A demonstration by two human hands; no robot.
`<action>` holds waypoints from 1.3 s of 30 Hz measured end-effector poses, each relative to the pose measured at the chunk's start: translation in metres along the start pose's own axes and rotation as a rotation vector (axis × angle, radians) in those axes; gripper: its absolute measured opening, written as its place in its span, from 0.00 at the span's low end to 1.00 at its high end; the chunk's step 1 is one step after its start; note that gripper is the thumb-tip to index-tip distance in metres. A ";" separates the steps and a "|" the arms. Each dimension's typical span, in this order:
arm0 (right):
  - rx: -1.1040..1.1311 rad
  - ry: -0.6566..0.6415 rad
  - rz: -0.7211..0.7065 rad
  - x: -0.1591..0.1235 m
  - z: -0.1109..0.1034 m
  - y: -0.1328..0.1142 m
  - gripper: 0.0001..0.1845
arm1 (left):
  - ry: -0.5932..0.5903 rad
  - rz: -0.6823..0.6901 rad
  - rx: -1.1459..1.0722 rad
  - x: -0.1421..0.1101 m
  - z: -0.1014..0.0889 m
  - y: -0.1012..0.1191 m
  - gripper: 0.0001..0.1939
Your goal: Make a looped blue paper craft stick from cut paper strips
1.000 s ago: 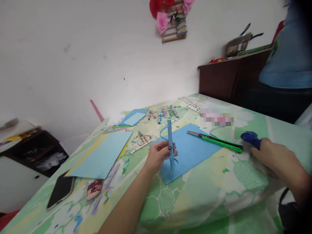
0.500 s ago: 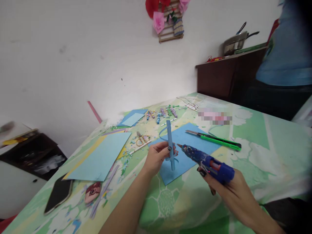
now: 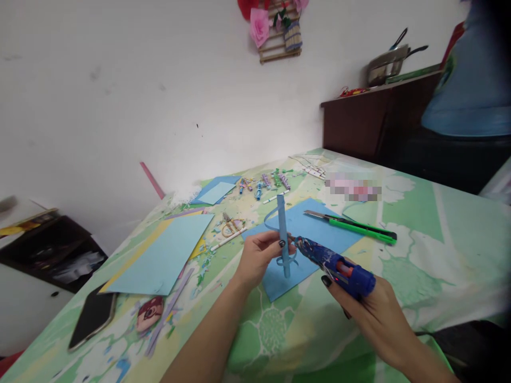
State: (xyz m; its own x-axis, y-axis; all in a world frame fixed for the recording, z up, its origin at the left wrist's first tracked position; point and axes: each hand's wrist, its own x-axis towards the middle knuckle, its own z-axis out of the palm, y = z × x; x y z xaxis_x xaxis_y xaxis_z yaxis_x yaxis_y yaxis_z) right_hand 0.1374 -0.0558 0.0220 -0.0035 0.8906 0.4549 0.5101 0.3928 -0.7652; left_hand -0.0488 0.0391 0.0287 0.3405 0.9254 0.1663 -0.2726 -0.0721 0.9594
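blue tube (image 3: 283,226) upright over blue sheet (image 3: 305,221), l hand (image 3: 259,252) w/ fingers clamped on it; r hand (image 3: 371,314) w/ fingers wrapped round glue gun (image 3: 335,263), tip just beside tube. cutter (image 3: 351,225) r of tube, partly on sheet; scissors (image 3: 229,220) l, on counter (image 3: 451,234).

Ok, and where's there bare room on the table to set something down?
The cloth looks bare right of the cutter, and between the blue sheet, left forearm and right hand. It's crowded at left: phone, papers, scraps, scissors.

The head camera looks forward and down across the table (image 3: 427,255) toward the wall (image 3: 120,111).
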 end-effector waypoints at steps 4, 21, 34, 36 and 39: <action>0.008 -0.006 0.003 0.001 0.001 0.000 0.12 | -0.013 0.002 -0.007 0.000 0.001 0.001 0.09; 0.064 -0.056 0.063 0.001 0.000 -0.002 0.13 | 0.023 -0.027 -0.030 0.000 0.003 0.002 0.09; 0.081 -0.079 0.025 0.001 -0.003 -0.005 0.12 | 0.026 -0.014 -0.019 0.000 0.002 0.001 0.09; 0.094 -0.078 0.021 0.000 -0.003 -0.003 0.12 | 0.026 -0.015 -0.022 0.000 0.002 0.002 0.10; 0.138 -0.086 0.035 -0.002 -0.003 0.000 0.10 | 0.039 -0.022 -0.012 -0.001 0.003 0.003 0.10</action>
State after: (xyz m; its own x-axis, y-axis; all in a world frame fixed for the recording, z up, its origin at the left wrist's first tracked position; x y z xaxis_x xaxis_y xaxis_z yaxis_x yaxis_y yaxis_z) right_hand 0.1404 -0.0582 0.0225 -0.0641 0.9183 0.3908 0.3880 0.3837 -0.8380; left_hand -0.0470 0.0371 0.0318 0.3113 0.9405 0.1361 -0.2767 -0.0473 0.9598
